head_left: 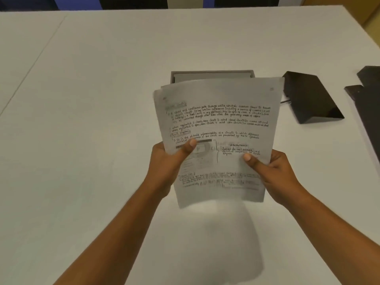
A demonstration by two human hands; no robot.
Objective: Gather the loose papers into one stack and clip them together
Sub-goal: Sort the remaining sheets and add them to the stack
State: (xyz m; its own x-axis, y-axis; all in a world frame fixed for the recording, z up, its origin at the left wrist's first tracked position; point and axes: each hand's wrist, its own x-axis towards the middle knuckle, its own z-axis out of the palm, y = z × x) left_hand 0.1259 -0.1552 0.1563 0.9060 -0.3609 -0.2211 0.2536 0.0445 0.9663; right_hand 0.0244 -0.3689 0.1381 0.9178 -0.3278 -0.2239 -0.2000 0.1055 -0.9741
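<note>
A stack of white papers (218,120) with handwritten notes is held up above the white table (92,99), its sheets slightly fanned at the top edge. My left hand (166,161) grips the left side of the papers, thumb on the front. On the right side, my right hand (273,169) grips them the same way, thumb pressed on the top sheet. No clip is visible in the frame.
A grey tray (211,76) lies on the table behind the papers, mostly hidden by them. A black wedge-shaped box (310,97) sits to the right, and more black objects (368,95) lie at the right edge. The papers cast a shadow near me.
</note>
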